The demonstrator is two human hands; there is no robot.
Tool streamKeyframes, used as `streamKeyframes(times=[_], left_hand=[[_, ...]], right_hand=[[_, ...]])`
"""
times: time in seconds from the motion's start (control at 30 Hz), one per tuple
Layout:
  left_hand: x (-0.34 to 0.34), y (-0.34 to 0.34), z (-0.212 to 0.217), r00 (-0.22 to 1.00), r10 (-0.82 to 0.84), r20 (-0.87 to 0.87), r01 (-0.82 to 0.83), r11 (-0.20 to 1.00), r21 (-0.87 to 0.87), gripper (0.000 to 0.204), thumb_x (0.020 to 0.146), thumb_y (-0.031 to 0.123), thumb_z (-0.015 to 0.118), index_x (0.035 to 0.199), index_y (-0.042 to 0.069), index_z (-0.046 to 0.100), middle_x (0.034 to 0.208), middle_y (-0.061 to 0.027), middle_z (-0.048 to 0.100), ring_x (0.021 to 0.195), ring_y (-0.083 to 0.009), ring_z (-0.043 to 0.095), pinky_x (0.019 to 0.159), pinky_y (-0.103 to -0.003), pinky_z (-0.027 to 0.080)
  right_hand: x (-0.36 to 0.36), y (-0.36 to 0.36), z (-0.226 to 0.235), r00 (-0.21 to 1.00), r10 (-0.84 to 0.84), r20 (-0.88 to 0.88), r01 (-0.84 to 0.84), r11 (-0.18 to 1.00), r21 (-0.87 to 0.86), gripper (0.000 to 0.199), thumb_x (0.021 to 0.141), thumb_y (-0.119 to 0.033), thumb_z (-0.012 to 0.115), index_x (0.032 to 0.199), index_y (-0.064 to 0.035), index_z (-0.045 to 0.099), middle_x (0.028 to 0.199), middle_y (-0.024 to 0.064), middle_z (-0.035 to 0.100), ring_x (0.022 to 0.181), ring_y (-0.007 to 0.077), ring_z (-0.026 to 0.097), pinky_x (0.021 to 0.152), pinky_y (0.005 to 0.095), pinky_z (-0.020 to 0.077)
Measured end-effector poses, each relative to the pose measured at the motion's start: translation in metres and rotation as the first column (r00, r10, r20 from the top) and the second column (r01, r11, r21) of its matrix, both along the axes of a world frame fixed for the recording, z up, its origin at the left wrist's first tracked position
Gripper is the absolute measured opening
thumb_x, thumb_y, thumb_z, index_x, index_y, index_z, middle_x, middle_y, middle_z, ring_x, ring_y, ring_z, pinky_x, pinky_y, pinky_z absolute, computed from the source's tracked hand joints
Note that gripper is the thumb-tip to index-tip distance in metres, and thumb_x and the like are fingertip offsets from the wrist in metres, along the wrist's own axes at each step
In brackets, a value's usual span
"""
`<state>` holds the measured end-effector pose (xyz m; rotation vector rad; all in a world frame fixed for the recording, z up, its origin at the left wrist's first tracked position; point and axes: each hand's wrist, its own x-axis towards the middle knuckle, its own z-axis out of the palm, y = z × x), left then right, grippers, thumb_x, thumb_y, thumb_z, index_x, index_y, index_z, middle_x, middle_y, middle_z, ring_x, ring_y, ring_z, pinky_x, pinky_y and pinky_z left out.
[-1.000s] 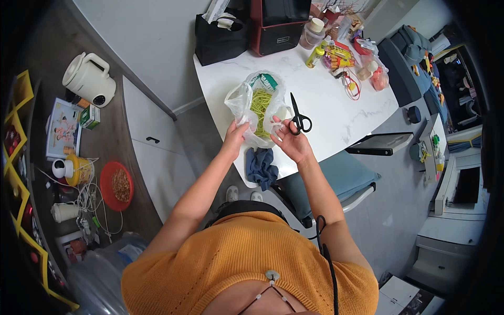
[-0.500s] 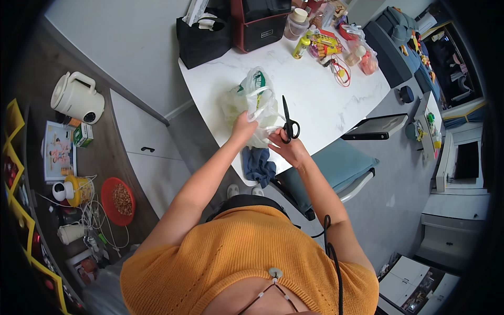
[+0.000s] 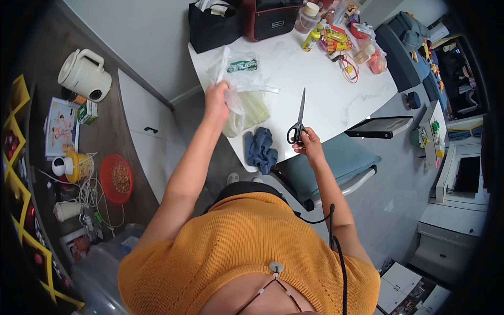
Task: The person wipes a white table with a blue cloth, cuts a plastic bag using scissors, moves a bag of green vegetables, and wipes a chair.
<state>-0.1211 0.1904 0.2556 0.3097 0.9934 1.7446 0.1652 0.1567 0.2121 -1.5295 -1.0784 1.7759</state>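
A translucent white plastic bag (image 3: 244, 84) with green print is gripped at its left side by my left hand (image 3: 216, 100), above the table's near left part. Pale green contents show through its lower part; their kind I cannot make out. My right hand (image 3: 311, 144) is closed on the handles of black scissors (image 3: 298, 118), the blades pointing away from me and close together. A crumpled dark blue cloth (image 3: 261, 150) lies at the table's near edge, between the bag and the scissors.
The white marbled table (image 3: 325, 100) carries a black tote bag (image 3: 215, 26), a dark red and black case (image 3: 270, 21), a yellow bottle (image 3: 311, 40) and snack packs (image 3: 336, 39). A blue-seated chair (image 3: 331, 163) stands close on the right. Left, a shelf holds a kettle (image 3: 84, 76) and a red bowl (image 3: 117, 178).
My left hand has moved left and away from me, spreading the bag out. My right hand has drawn the scissors right and nearer me, apart from the bag, turning them blades-away.
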Motion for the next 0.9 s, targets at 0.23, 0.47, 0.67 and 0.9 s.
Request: streamKeyframes(times=[0.23,0.47,0.67,0.9], left_hand=[[-0.05,-0.049,0.047,0.987,0.16,-0.018,-0.158,0.984,0.083,0.029,0.064,0.001,0.047,0.092,-0.005,0.051,0.08,-0.0078,0.054,0.072,-0.0173,0.055,0.066,-0.027,0.046],[-0.078,-0.096,0.048,0.946,0.315,-0.079,-0.314,0.949,0.035,0.03,0.063,-0.001,0.045,0.093,-0.007,0.049,0.084,-0.0104,0.054,0.075,-0.0207,0.055,0.07,-0.031,0.046],[-0.096,-0.108,0.028,0.941,0.331,-0.072,-0.333,0.943,-0.022,0.029,0.063,-0.002,0.043,0.091,-0.007,0.05,0.086,-0.0108,0.053,0.076,-0.021,0.055,0.069,-0.031,0.046],[-0.1,-0.108,0.021,0.939,0.343,-0.037,-0.344,0.938,-0.032,0.031,0.062,-0.002,0.043,0.091,-0.007,0.05,0.087,-0.0119,0.053,0.077,-0.0216,0.055,0.07,-0.031,0.046]], right_hand=[[-0.026,-0.044,-0.045,0.986,0.036,-0.163,-0.092,0.931,-0.354,0.027,0.089,-0.024,0.037,0.113,-0.0125,0.041,0.103,0.0037,0.051,0.08,0.0183,0.059,0.054,0.0259,0.0513],[-0.048,-0.061,-0.089,0.944,0.289,-0.157,-0.328,0.869,-0.37,0.035,0.088,-0.026,0.037,0.121,-0.014,0.038,0.132,0.0,0.022,0.099,0.0202,0.049,0.063,0.0285,0.0509],[-0.045,-0.071,-0.157,0.658,0.398,0.639,-0.662,0.71,0.239,0.025,0.081,-0.024,0.05,0.102,-0.0113,0.057,0.125,0.0134,0.032,0.108,0.0241,0.042,0.075,0.0309,0.0462],[-0.037,-0.045,-0.12,0.887,0.258,0.383,-0.372,0.89,0.263,0.017,0.078,-0.019,0.057,0.087,-0.0051,0.059,0.076,0.004,0.057,0.073,0.0137,0.052,0.067,0.0251,0.0416]])
